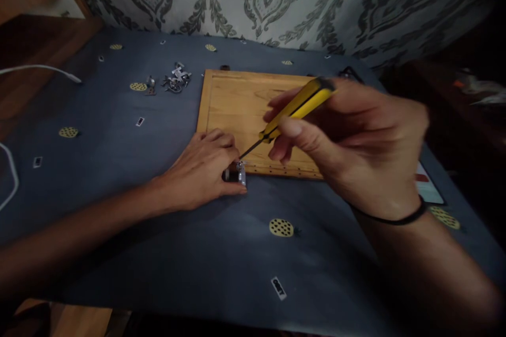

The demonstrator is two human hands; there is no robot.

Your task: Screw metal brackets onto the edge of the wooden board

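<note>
A wooden panel (pixel 245 110) with a raised frame lies flat on the cloth-covered table. At its near left corner my left hand (pixel 203 168) grips a small shiny metal hinge-like fitting (pixel 242 175) between thumb and fingers, against the panel's edge. My right hand (pixel 348 142) holds a screwdriver (pixel 298 108) with a yellow and black handle, slanting down to the left. Its tip appears to meet the metal fitting; whether it sits in a screw is too small to tell. A row of small holes runs along the panel's near edge.
Loose metal hardware (pixel 176 80) lies in a pile left of the panel, with another small metal piece (pixel 151 84) beside it. A white cable (pixel 43 68) reaches in from the left. A flat device with a lit screen (pixel 430 189) is partly behind my right wrist.
</note>
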